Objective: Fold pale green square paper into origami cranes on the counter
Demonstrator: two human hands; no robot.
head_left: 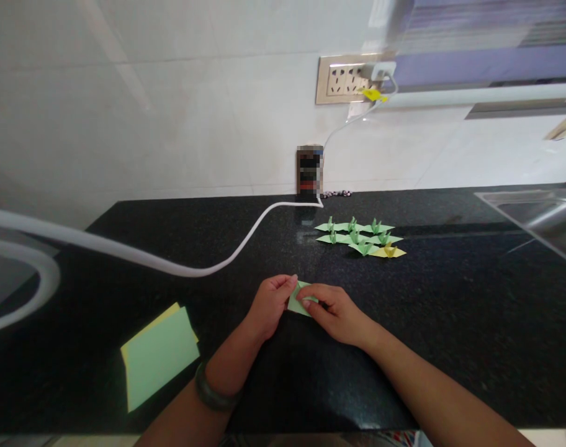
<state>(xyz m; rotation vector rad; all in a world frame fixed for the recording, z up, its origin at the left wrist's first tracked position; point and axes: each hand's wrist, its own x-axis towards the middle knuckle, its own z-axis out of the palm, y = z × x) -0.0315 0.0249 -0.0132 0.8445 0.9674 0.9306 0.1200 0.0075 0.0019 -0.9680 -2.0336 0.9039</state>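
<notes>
Between my two hands is a small folded piece of light green paper (298,305), held just above or on the black counter; I cannot tell which. My left hand (271,304) pinches its left edge with thumb and fingers. From the other side, my right hand (336,311) grips the paper, its thumb and forefinger on the face of it. Beyond my hands stand several green paper cranes (354,238) in rows, with one yellow paper crane (391,251) at the near right end. A stack of green and yellow paper sheets (162,360) lies left of my left forearm.
A phone (309,171) leans upright on the tiled wall, its white cable (348,123) running up to the wall socket (343,81). Another thick white cable (190,271) sweeps across the left of the black counter (473,323). A metal sink (543,217) is at the right.
</notes>
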